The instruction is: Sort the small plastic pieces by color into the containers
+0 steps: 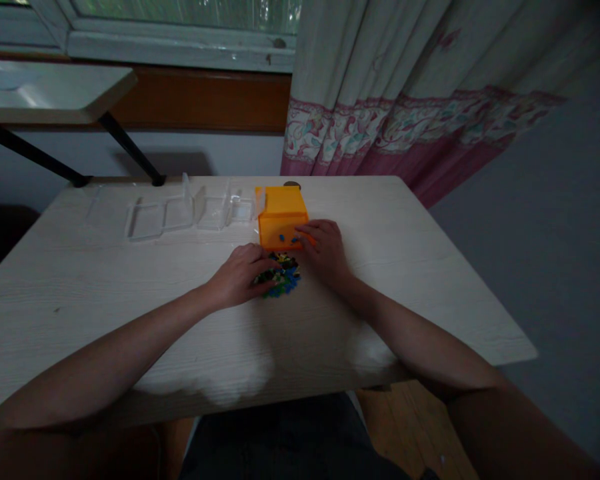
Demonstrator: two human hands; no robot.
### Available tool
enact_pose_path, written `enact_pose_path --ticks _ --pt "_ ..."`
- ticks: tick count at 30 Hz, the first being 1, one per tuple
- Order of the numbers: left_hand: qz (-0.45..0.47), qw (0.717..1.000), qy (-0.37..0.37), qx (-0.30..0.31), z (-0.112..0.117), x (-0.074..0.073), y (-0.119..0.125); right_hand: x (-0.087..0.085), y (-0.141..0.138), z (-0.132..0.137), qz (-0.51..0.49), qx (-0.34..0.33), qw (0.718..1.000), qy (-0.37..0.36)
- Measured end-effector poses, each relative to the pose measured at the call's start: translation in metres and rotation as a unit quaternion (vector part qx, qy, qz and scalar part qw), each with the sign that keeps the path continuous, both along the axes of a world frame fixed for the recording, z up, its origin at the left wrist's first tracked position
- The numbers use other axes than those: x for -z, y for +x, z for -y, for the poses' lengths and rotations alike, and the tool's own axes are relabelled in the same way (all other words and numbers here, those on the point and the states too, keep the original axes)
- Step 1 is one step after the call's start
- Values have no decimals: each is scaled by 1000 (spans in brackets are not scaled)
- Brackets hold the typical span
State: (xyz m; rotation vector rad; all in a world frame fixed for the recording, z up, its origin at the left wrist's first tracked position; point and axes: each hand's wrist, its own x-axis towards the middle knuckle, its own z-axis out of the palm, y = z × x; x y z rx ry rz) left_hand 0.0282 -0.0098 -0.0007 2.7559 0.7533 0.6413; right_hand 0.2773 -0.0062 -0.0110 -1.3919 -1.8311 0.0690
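Note:
A small pile of tiny blue, green and dark pieces [281,275] lies on the pale wooden table [130,293]. My left hand [241,273] rests on the pile's left side, fingers curled over the pieces. My right hand [325,250] lies to the pile's right, its fingers curled and reaching to the front rim of an orange box [281,215]. A few blue pieces sit inside the box. What either hand grips is too small to make out.
Several clear plastic boxes and lids [180,213] stand in a row left of the orange box. A second table [50,90] stands behind at the left, a curtain [405,100] hangs at the right, and the table's right edge [480,267] drops off to the floor.

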Motion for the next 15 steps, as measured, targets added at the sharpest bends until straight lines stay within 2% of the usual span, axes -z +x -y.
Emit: enact_pose_path --ticks 10,15 --pt "8 1000 -22 -20 2 -4 1 -3 -1 1 6 -34 999 4" --pt "5 998 -18 -53 2 -4 1 -2 -1 2 -2 -35 999 9"
